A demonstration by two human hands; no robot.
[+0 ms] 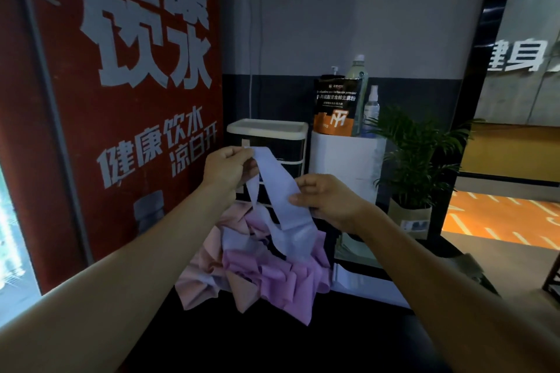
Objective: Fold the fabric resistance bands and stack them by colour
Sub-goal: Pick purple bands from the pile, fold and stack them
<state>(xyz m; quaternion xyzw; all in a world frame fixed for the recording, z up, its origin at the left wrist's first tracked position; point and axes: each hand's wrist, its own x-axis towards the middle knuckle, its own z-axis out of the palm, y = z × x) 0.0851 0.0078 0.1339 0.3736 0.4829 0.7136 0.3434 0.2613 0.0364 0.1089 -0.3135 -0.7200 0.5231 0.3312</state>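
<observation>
A pale lilac-blue band (277, 188) hangs lifted above a loose heap of bands on a dark surface. My left hand (228, 168) pinches its top end, held highest. My right hand (330, 201) pinches the same band lower down on its right edge. The band's lower part trails into the heap. In the heap lie crumpled pink-purple bands (285, 278), peach-pink bands (206, 263) on the left and more pale lilac-blue ones (239, 244) in the middle. All of them lie unfolded and mixed together.
A dark tabletop (272, 339) carries the heap. Behind stand a white drawer unit (268, 130), a white box (348, 157) with a powder pouch (335, 106) and bottles (359, 82), and a potted plant (415, 154). A red poster wall (121, 100) closes the left side.
</observation>
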